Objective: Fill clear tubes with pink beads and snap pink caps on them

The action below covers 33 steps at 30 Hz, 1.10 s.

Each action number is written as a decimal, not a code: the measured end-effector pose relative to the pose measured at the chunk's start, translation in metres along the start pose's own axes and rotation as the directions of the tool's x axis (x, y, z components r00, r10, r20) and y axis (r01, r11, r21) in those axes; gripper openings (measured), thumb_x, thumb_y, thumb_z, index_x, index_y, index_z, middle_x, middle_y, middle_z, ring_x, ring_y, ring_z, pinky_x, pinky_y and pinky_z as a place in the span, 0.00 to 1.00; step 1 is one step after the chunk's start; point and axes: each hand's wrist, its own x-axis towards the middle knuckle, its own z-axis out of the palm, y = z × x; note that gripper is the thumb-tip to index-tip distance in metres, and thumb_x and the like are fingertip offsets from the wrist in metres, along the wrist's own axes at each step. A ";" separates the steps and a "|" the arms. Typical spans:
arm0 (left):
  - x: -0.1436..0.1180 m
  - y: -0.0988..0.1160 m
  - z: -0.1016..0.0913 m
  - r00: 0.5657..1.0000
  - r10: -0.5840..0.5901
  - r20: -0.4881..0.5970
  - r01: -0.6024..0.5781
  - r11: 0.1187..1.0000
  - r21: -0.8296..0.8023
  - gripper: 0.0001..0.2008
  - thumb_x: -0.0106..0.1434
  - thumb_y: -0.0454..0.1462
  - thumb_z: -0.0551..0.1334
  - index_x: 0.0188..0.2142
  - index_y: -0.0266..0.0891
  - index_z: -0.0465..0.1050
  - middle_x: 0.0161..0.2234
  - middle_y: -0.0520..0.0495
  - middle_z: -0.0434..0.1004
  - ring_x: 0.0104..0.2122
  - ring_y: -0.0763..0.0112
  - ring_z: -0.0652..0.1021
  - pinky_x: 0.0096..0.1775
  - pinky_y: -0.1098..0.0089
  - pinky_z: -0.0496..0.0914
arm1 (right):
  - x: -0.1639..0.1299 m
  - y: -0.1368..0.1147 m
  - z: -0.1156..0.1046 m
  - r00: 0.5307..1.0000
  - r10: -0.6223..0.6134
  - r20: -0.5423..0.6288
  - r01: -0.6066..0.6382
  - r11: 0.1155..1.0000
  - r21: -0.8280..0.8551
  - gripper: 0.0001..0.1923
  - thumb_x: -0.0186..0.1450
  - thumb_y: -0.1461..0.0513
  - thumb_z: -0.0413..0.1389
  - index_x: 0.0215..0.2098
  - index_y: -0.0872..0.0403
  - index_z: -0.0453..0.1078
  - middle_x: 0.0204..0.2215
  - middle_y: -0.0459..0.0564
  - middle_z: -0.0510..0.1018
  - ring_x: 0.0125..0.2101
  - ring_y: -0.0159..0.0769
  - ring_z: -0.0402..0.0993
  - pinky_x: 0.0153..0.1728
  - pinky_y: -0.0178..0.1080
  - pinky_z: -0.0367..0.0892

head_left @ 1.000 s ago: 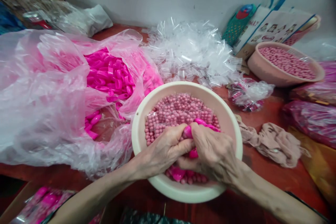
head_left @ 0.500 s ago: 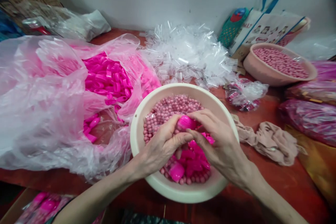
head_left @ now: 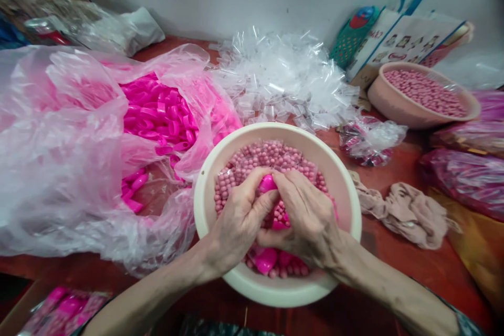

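Both hands are down in the cream bowl (head_left: pixel 346 205), pressed close over the heap of pink beads (head_left: pixel 271 160). The left hand (head_left: pixel 236 220) curls its fingers (head_left: pixel 252 178) around a bright pink shell (head_left: pixel 268 184), and the right hand (head_left: pixel 311 215) closes in from the other side, fingertips (head_left: pixel 281 178) touching the same shell. So the shell sits right between the two sets of fingertips, its rounded top peeking out above them, its lower part hidden by the thumbs. Both hands are closed on it, gripping together. More bright pink shells (head_left: pixel 265 260) lie on the near side of the bowl, under the wrists, mixed in with beads.

Around the bowl, on the red table (head_left: pixel 394 268): to the left, a big clear bag (head_left: pixel 59 168) lies open, full of pink caps (head_left: pixel 157 113). Behind the bowl, a pile of clear wrappers (head_left: pixel 283 76). Far right, a second bowl (head_left: pixel 381 100) holds more beads. A beige cloth (head_left: pixel 409 212) lies crumpled just right of the cream bowl, and a small bag (head_left: pixel 370 139) sits between the two bowls
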 end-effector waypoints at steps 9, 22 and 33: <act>0.009 0.000 -0.001 1.000 -0.010 -0.022 0.007 0.991 -0.134 0.08 0.65 0.38 0.56 0.43 0.42 0.65 0.39 0.52 0.70 0.38 0.73 0.70 0.46 0.72 0.64 | 0.010 -0.008 0.001 0.953 0.278 0.121 -0.298 0.932 0.206 0.31 0.56 0.60 0.56 0.54 0.64 0.55 0.45 0.61 0.69 0.48 0.45 0.65 0.49 0.45 0.65; -0.002 -0.001 0.004 0.997 0.042 -0.065 -0.041 0.999 0.029 0.06 0.65 0.37 0.55 0.43 0.45 0.63 0.33 0.55 0.69 0.32 0.76 0.70 0.36 0.75 0.65 | 0.013 -0.002 -0.012 0.971 0.138 0.197 -0.151 0.987 0.052 0.20 0.64 0.49 0.47 0.35 0.59 0.66 0.28 0.57 0.71 0.27 0.43 0.69 0.24 0.40 0.67; -0.020 0.004 -0.020 0.947 -0.033 -0.320 -0.048 0.969 -0.243 0.13 0.62 0.38 0.58 0.47 0.45 0.62 0.26 0.54 0.72 0.21 0.77 0.71 0.22 0.78 0.66 | 0.004 0.020 -0.003 0.958 0.224 0.178 -0.263 0.934 0.241 0.42 0.57 0.46 0.57 0.60 0.63 0.52 0.53 0.63 0.68 0.54 0.48 0.63 0.53 0.48 0.63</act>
